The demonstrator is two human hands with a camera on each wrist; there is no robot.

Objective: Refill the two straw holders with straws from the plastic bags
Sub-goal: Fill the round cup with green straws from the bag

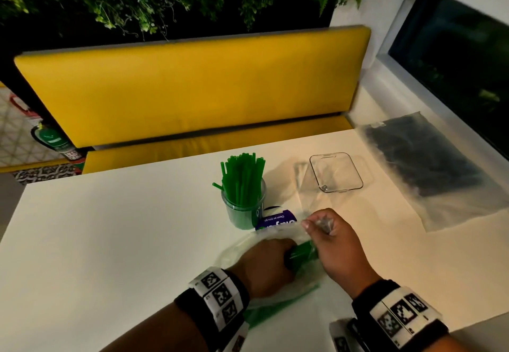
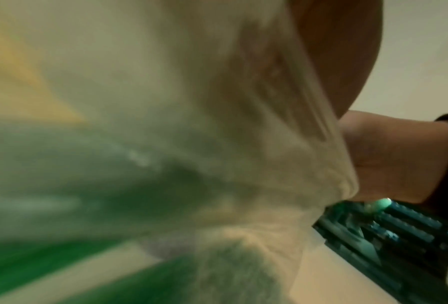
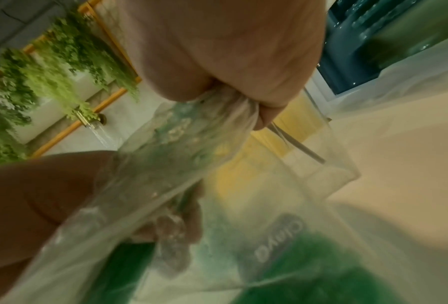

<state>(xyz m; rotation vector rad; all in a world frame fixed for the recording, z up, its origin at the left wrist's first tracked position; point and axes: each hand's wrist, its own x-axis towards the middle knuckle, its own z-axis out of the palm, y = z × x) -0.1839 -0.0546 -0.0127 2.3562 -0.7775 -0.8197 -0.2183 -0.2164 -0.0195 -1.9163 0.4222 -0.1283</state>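
Observation:
A round clear holder (image 1: 243, 208) full of green straws (image 1: 242, 178) stands upright mid-table. Right of it sits an empty clear rectangular holder (image 1: 336, 171). Near the front edge lies a clear plastic bag (image 1: 278, 294) of green straws (image 1: 301, 251). My left hand (image 1: 271, 263) reaches into this bag and grips a bundle of the green straws. My right hand (image 1: 327, 239) pinches the bag's open edge (image 3: 227, 102) and lifts it. In the right wrist view the crumpled bag film (image 3: 165, 185) covers my left hand's fingers. The left wrist view is blurred film and green.
A second plastic bag (image 1: 429, 164) of dark straws lies at the table's right side by a window. A purple printed label (image 1: 275, 221) lies beside the round holder. A yellow bench (image 1: 192, 87) runs behind the white table (image 1: 110, 241), with plants above.

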